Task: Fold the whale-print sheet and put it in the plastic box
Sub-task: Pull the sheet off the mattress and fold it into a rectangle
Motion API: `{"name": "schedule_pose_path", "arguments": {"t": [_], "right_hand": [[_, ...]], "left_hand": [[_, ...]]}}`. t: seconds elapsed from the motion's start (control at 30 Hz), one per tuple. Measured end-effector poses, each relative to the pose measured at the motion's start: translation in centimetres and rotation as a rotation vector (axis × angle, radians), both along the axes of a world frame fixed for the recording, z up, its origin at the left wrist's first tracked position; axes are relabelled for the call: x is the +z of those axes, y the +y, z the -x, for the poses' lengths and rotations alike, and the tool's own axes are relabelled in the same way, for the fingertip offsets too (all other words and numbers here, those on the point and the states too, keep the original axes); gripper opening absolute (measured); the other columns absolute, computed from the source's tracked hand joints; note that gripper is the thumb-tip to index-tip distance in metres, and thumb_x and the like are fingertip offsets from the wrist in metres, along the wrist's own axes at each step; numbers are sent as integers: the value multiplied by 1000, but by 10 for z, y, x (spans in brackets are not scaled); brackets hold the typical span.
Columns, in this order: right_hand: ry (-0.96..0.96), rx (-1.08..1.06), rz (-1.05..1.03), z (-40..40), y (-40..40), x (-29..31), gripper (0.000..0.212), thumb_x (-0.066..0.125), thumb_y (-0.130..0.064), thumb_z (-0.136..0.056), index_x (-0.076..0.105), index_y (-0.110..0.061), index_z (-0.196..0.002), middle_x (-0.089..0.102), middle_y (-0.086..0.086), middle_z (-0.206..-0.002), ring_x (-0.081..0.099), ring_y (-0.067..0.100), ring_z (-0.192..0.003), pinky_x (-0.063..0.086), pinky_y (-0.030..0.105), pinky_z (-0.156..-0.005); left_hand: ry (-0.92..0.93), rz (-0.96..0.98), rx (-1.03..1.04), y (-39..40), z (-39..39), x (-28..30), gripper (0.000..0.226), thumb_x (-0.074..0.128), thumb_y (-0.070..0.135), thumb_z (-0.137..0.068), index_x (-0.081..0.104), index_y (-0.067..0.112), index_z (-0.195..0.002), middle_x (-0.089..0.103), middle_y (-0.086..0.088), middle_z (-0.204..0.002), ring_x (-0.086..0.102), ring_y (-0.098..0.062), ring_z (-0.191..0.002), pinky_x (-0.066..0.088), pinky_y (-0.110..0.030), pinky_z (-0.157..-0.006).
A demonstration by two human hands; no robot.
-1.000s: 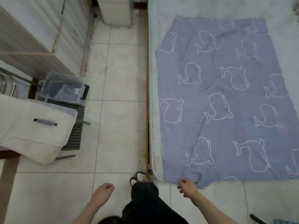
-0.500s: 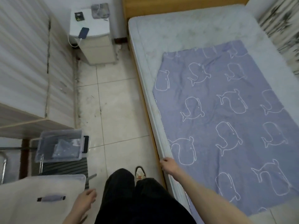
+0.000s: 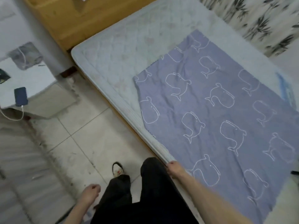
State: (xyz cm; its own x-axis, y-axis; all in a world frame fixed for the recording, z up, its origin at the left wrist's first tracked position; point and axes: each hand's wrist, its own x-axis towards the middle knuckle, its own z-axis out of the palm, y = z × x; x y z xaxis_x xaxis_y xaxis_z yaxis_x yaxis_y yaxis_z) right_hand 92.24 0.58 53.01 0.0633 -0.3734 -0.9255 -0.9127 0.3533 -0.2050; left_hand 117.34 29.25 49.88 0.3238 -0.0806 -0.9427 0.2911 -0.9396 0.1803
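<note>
The blue whale-print sheet point(image 3: 226, 120) lies spread flat over the lower part of the pale mattress point(image 3: 129, 46), its left border running along the mattress side. My right hand point(image 3: 175, 168) sits at that border near the bottom of the view, with its fingers curled round the sheet's edge where it meets the mattress side. My left hand point(image 3: 90, 194) hangs by my left leg, loosely curled and holding nothing. The plastic box is out of view.
A white nightstand point(image 3: 32, 81) with a dark phone point(image 3: 21, 96) on a cable stands at the left, beside the wooden headboard point(image 3: 77, 21). Tiled floor point(image 3: 90, 136) runs between it and the bed. My legs and one shoe point(image 3: 118, 169) are at the bottom.
I have walked from the bed's foot along its left side. My right hand moved from the sheet's near corner up its side edge. The plastic box has dropped out of view.
</note>
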Motion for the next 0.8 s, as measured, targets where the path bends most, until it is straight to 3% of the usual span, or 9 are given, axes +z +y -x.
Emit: {"name": "schedule_pose_path", "arguments": {"t": [0.07,0.13,0.23,0.3,0.37,0.5,0.63,0.7,0.8], "right_hand": [[49,-187,-39,-1,-6,-1,17,47,-21,-100,61,-11,-96,62,10,-89,55,23,-73,39,28,-61],[52,-341,-29,-14,-19,-11,18,48,-21,-100,62,-10,-97,65,9,-89,56,22,-72,40,29,-63],[14,-467,45,-60,-61,-51,17,51,-20,-99,64,-10,-93,71,8,-92,61,22,-71,46,33,-66],[-8,-457,86,-104,-96,-89,17,52,-24,-100,65,-13,-95,74,7,-99,69,22,-82,53,37,-78],[-26,-283,120,-153,-140,-123,17,52,-27,-101,67,-19,-105,73,2,-107,70,22,-99,49,32,-88],[-134,63,352,-256,-252,-182,28,55,-23,-99,65,-22,-126,70,-2,-123,65,20,-112,44,26,-92],[-258,377,600,-365,-387,-229,40,54,-10,-95,59,-19,-134,64,8,-133,60,31,-117,47,38,-97],[-256,611,651,-413,-443,-248,52,57,-9,-92,51,-20,-142,56,7,-139,56,33,-120,48,42,-94],[-204,937,619,-459,-495,-269,63,55,-3,-92,39,-22,-149,43,0,-149,57,30,-118,49,40,-80]], "left_hand": [[4,75,-122,-74,-60,18,11,57,16,-97,60,13,-86,60,-7,-83,55,-22,-78,32,-32,-66],[-75,156,-152,-170,-116,25,13,56,20,-101,66,13,-105,70,-3,-102,66,-22,-95,44,-31,-74],[-69,274,-223,-294,-174,-10,23,59,23,-101,64,13,-120,71,-5,-113,67,-20,-106,48,-31,-78],[-66,312,-235,-373,-205,-47,34,61,23,-100,59,11,-132,69,-8,-119,66,-20,-104,49,-31,-78],[-69,310,-210,-447,-232,-92,50,64,23,-99,49,9,-145,63,-11,-127,62,-21,-105,50,-33,-84],[-141,376,-191,-574,-280,-181,82,71,33,-95,26,12,-160,38,-8,-160,46,-23,-140,39,-42,-117],[-37,415,-189,-649,-306,-257,100,79,30,-88,15,7,-161,53,-3,-144,57,-13,-117,42,-25,-95],[-27,376,-297,-662,-308,-284,102,86,32,-81,23,7,-157,53,-2,-133,59,-16,-112,46,-27,-90],[-116,384,-322,-663,-309,-308,84,89,31,-73,40,13,-139,55,0,-123,60,-18,-104,49,-30,-89]]}}
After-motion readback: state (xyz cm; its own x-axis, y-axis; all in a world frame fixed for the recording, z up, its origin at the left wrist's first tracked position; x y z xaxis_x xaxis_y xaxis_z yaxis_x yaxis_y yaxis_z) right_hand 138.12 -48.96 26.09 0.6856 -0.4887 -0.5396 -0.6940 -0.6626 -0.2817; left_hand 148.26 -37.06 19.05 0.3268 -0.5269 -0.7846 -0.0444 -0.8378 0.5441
